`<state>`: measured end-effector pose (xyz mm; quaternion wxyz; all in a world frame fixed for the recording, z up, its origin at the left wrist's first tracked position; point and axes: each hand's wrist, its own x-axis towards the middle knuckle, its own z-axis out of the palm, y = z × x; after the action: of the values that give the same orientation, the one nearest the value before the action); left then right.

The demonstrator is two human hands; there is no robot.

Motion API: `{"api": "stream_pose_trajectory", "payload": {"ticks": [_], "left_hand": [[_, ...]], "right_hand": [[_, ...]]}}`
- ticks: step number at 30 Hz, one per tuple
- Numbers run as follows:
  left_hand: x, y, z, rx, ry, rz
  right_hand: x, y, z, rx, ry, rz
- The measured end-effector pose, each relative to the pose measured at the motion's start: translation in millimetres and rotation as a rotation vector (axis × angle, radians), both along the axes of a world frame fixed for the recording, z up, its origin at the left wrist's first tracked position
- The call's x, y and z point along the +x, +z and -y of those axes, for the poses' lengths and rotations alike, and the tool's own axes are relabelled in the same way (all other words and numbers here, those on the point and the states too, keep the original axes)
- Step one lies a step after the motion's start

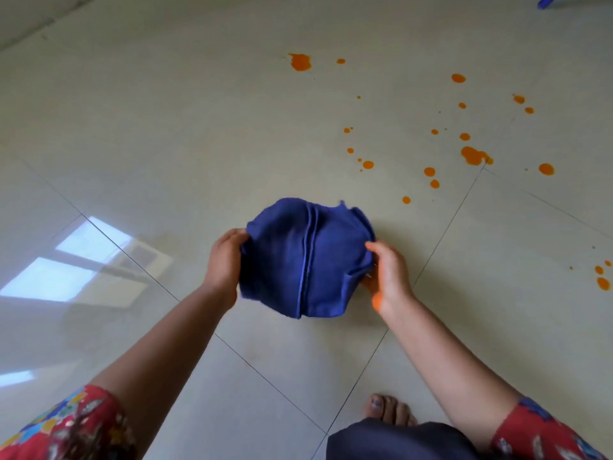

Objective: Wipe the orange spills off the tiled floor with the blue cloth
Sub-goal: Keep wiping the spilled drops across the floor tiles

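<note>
Head: fingers (376, 248) around blue cloth (298, 260)

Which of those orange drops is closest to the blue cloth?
The small round drop just past the upper right edge of the blue cloth. It sits alone below the main scatter, and every other one lies farther away.

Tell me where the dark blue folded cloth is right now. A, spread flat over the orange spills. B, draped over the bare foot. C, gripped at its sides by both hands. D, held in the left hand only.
C: the left hand and right hand each grip a side of the dark blue cloth, well short of the orange spills on the pale tiled floor.
</note>
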<state>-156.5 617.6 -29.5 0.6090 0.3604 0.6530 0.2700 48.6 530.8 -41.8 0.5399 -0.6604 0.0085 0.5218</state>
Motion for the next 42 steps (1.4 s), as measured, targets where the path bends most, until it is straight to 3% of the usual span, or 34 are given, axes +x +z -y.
{"api": "stream_pose_trajectory", "payload": {"ticks": [2, 4, 6, 8, 11, 14, 16, 19, 22, 26, 30, 34, 37, 42], "left_hand": [[-13.1, -17.6, 1.6, 0.023, -0.093, -0.322], [-14.8, -27.9, 11.1, 0.188, -0.198, -0.564], [-1.9, -31.7, 24.3, 0.349, -0.279, -0.601], [18.5, -34.7, 39.0, 0.371, -0.412, -0.628], [42.1, -41.4, 54.3, 0.371, -0.668, -0.817], [47.5, -46.9, 52.9, 0.395, -0.768, -0.926], [43.7, -42.1, 45.6, 0.387, -0.676, -0.852], [23.8, -30.7, 24.8, 0.248, -0.269, -0.622], [-13.6, -27.6, 2.3, 0.136, -0.066, -0.656], [-55.6, -33.1, -4.3, 0.055, -0.020, -0.745], [-59.6, -41.6, -3.2, 0.155, 0.064, -0.818], [-28.3, -42.0, 19.9, 0.406, -0.024, -0.842], [-12.5, -47.3, 27.0, 0.349, -0.056, -0.767], [-27.9, -56.2, 6.6, 0.291, -0.090, -0.879]], "right_hand": [[8.8, -18.9, 8.2, -0.152, 0.071, 0.011], [11.2, -34.0, 16.3, -0.244, 0.159, 0.027], [9.9, -40.3, 20.7, -0.241, 0.188, 0.104], [7.5, -42.8, 20.3, -0.183, 0.220, 0.226], [3.7, -40.0, 15.7, -0.112, 0.295, 0.428], [10.2, -41.7, 13.6, -0.119, 0.327, 0.526], [16.8, -45.7, 15.5, -0.131, 0.315, 0.505], [22.8, -48.0, 18.7, -0.137, 0.285, 0.490], [25.0, -49.5, 18.0, -0.133, 0.271, 0.511], [30.8, -46.3, 14.5, -0.200, 0.399, 0.615], [37.1, -39.1, 14.1, -0.385, 0.749, 0.810], [33.4, -18.3, 7.7, -0.535, 0.956, 1.308], [30.1, -4.6, -15.9, -0.464, 0.916, 1.474], [17.1, -16.1, -48.7, -0.284, 0.928, 1.468]]}}
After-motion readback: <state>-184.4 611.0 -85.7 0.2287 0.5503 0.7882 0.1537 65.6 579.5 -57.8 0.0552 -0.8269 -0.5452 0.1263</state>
